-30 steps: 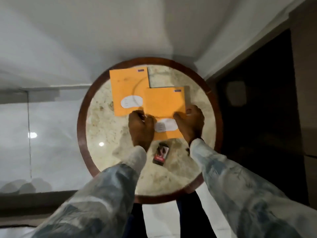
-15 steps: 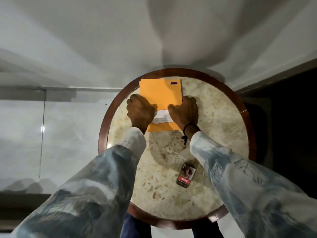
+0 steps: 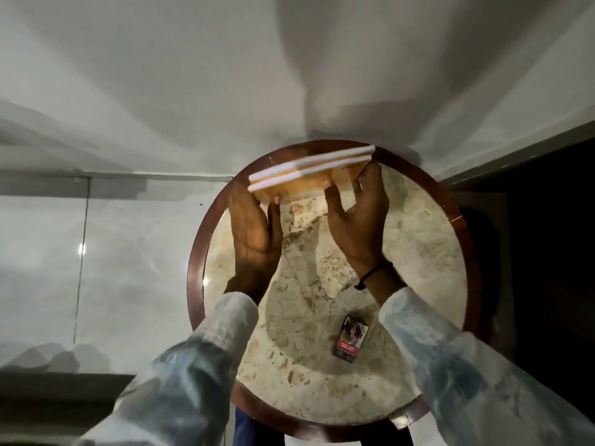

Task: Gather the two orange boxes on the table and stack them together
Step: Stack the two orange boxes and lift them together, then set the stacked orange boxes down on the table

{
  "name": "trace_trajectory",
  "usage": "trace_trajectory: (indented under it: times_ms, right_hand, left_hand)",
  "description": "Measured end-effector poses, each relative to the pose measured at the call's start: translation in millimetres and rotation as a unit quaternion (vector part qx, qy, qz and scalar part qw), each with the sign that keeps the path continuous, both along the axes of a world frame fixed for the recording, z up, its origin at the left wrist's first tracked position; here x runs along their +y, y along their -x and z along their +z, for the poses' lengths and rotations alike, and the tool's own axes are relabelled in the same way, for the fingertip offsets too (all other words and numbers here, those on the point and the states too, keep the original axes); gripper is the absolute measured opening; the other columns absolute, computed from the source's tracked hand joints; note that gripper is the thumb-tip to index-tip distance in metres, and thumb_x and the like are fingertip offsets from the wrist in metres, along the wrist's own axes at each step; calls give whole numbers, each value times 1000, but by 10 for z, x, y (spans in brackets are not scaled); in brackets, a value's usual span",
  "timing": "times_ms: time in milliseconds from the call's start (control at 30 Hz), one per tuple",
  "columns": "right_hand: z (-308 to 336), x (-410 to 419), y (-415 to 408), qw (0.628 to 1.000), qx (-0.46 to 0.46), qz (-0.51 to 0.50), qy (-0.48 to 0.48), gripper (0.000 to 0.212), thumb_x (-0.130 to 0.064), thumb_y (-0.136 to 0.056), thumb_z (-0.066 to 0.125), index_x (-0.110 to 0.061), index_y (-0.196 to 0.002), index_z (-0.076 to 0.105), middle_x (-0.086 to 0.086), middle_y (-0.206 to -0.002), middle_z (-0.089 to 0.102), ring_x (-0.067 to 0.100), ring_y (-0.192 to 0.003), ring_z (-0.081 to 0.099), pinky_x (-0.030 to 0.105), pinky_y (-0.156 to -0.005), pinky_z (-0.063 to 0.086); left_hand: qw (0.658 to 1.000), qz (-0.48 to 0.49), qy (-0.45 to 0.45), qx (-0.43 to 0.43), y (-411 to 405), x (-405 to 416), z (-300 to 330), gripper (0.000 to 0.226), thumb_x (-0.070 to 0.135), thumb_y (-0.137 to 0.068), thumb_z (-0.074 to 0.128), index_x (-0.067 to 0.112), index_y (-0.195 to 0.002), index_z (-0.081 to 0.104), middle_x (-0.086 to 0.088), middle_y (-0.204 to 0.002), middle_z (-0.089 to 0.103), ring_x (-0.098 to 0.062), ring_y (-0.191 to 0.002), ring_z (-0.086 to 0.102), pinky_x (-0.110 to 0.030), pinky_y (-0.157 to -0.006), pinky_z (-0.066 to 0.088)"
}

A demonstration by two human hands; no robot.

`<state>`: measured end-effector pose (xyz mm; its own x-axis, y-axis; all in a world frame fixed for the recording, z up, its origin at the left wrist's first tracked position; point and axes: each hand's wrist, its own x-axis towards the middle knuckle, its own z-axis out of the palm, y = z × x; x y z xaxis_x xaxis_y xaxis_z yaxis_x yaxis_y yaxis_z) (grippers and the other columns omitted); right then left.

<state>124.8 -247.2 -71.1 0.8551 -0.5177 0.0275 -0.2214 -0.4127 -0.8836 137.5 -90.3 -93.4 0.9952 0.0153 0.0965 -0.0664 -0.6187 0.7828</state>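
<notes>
Two flat orange boxes (image 3: 309,170) lie one on the other, lifted off the far part of the round marble table (image 3: 418,239) and tilted so I see their white edges and orange underside. My left hand (image 3: 254,226) holds the pair from below at its left end. My right hand (image 3: 357,217) supports the right end, fingers spread under it. Both palms face up.
A small dark card packet (image 3: 351,338) lies on the table near my right sleeve. The table has a dark wooden rim (image 3: 196,272). White walls stand behind and to the left; a dark opening (image 3: 531,252) is on the right.
The boxes went from side by side to stacked flat on the table. Now both hands have raised the stack off the surface and tilted it, showing its edges.
</notes>
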Motion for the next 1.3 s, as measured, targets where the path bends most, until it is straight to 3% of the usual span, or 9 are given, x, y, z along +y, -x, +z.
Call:
trace_trajectory:
  times_ms: [133, 300, 433, 633, 833, 967, 1033, 1167, 1300]
  right_hand:
    - [-80, 86, 193, 998, 66, 4, -4, 48, -10, -95, 70, 8, -136, 54, 22, -130, 67, 35, -120, 66, 47, -103, 54]
    - [-88, -61, 76, 992, 128, -9, 18, 44, -28, -88, 76, -7, -126, 66, 10, -122, 75, 30, -109, 73, 46, -90, 61]
    - [-173, -127, -119, 966, 255, -3, 34, 33, -38, -82, 78, -13, -104, 76, 10, -110, 76, 32, -102, 71, 40, -86, 59]
    - [-432, -130, -349, 937, 347, 0, 44, 36, -40, -79, 80, -6, -81, 68, 17, -107, 76, 36, -102, 71, 42, -84, 61]
    - [-404, -152, -38, 949, 310, -37, 35, 47, -39, -82, 77, -9, -117, 68, 13, -113, 72, 34, -111, 66, 39, -87, 52]
    - [-246, -98, 840, 939, 326, -100, 43, 56, -39, -81, 79, -12, -126, 59, 11, -124, 64, 35, -120, 60, 44, -93, 50]
    - [-194, -26, 1306, 921, 366, -125, 43, 62, -43, -79, 81, -13, -127, 56, 9, -127, 61, 34, -124, 58, 47, -95, 49]
    - [-195, 196, 1948, 882, 460, -103, 11, 78, -44, -74, 84, -12, -136, 50, 11, -136, 55, 36, -131, 53, 51, -102, 51]
    - [-269, 259, 2053, 894, 436, -102, -14, 61, -23, -80, 77, -14, -134, 50, 13, -131, 53, 40, -121, 58, 48, -100, 54]
  left_hand:
    - [997, -6, -10, 76, 239, -51, -76, 25, 21, -107, 51, 2, -121, 46, -19, -110, 54, -35, -99, 56, -55, -89, 53]
    - [996, -39, 23, 70, -10, -9, -78, 29, 24, -106, 52, 11, -133, 46, -13, -118, 59, -33, -104, 59, -50, -89, 54]
    - [985, -19, -12, 169, -207, -20, -200, 41, 21, -101, 60, 2, -137, 54, -23, -127, 64, -44, -112, 62, -56, -94, 55]
    - [958, 27, -111, 263, -368, -116, -351, 32, 25, -97, 65, -6, -106, 64, -27, -123, 60, -43, -114, 58, -46, -95, 51]
    - [957, 32, -205, 203, -273, -179, -295, 45, 32, -102, 58, 5, -137, 53, -22, -144, 52, -42, -131, 53, -50, -104, 50]
    - [953, -90, -271, 105, -91, -367, -254, 64, 38, -108, 37, 5, -161, 26, -22, -169, 28, -42, -157, 27, -54, -128, 26]
    - [930, -174, -306, 106, -74, -460, -341, 68, 44, -109, 27, 7, -164, 14, -17, -174, 12, -38, -163, 10, -55, -133, 11]
    - [905, -206, -349, 131, -62, -524, -605, 78, 57, -106, 20, 7, -165, 8, -15, -176, 5, -36, -164, 5, -60, -132, 8]
    - [903, -196, -360, 129, -70, -527, -663, 78, 57, -106, 19, 6, -164, 11, -17, -175, 9, -38, -163, 9, -62, -131, 11]
